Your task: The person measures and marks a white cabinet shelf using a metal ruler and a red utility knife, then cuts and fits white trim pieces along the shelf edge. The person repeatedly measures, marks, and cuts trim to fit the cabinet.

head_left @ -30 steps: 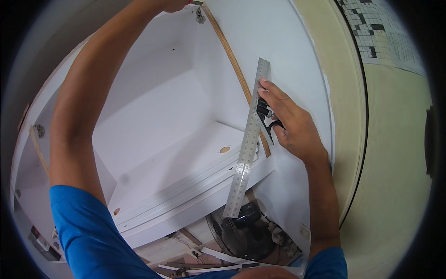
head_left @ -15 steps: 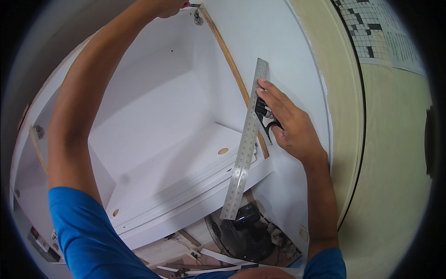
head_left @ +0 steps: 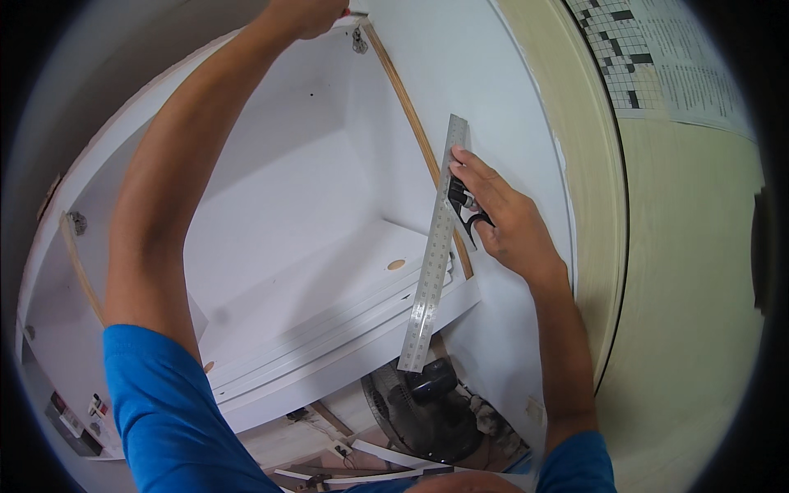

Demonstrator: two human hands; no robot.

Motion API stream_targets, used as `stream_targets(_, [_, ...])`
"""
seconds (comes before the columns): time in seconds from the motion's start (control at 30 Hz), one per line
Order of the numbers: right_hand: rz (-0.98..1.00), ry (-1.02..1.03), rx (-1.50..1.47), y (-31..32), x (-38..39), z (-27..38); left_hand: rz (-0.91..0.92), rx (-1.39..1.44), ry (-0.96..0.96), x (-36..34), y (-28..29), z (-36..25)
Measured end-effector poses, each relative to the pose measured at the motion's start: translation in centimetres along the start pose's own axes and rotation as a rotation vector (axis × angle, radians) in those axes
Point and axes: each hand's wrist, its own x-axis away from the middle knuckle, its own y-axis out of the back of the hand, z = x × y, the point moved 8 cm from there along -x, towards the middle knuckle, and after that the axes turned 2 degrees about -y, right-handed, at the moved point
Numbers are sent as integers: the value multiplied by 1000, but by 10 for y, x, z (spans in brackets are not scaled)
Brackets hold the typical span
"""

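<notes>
My right hand (head_left: 519, 230) grips the black-and-grey head of a combination square (head_left: 432, 271), its fingertips resting on the steel blade. The blade slants across the bare wooden front edge (head_left: 408, 103) of a white cabinet (head_left: 279, 177), its lower end overhanging the cabinet's bottom rail. At the top of the view my left hand (head_left: 311, 15) is closed at the cabinet's far corner. A small bit of red shows at its fingers; the picture's edge cuts off the rest, so I cannot make out what it is.
Several white panels (head_left: 320, 329) lie inside along the cabinet's bottom. A metal hinge (head_left: 359, 41) sits in the far corner, another hinge (head_left: 77, 222) at left. Below stands a dark fan (head_left: 423, 415). A pale wooden panel (head_left: 682, 271) with printed paper (head_left: 657, 57) is at right.
The view has shifted slightly. My left hand and forearm appear a little further right and lower. The square and my right hand keep nearly the same place on the cabinet edge.
</notes>
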Motion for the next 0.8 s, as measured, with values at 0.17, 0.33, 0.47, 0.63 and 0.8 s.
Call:
stream_targets(0.17, [-8, 4, 9, -3, 1, 0, 36, 167, -73, 4, 1, 14])
stream_targets(0.33, [-3, 13, 14, -2, 1, 0, 38, 152, -26, 14, -3, 5])
stream_targets(0.47, [-6, 14, 11, -2, 1, 1, 20, 165, -53, 8, -19, 2])
stream_targets(0.63, [15, -28, -27, -3, 5, -2, 28, 194, -54, 3, -36, 2])
stream_targets(0.8, [-23, 17, 1, -2, 2, -1, 48, 209, -49, 1, -34, 3])
